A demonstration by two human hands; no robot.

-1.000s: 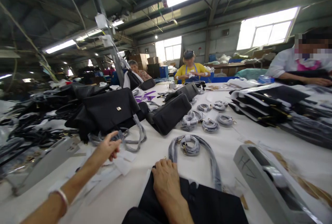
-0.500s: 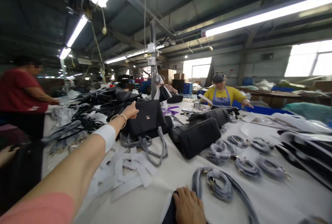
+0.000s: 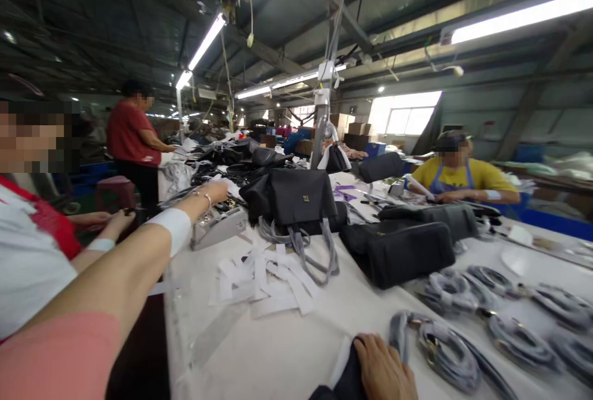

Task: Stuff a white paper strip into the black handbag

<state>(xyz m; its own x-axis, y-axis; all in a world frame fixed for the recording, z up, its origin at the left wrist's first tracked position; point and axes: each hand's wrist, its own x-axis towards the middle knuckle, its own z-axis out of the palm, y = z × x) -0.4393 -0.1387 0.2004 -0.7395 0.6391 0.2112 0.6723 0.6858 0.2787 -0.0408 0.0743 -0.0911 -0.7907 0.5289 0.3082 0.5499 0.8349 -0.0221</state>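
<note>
My left hand reaches far forward at the end of a straight arm, over a grey box of small metal-looking parts. Its fingers are smeared, and whether they hold anything cannot be made out. Just right of it stands a black handbag with a small gold clasp and wrapped straps. Near the bottom edge, my right hand is curled over a black piece with white paper beside it; most of that piece is out of view. Wrapped coiled straps lie to its right.
White paper strips lie in mid-table. More black bags sit to the right, and a dark pile is behind. A co-worker is close on my left, another in red beyond, a third in yellow across the table.
The view has swung left, bringing the near co-worker into sight. My left hand has gone from the handbag's edge to above the grey box. My right hand stays on the black piece.
</note>
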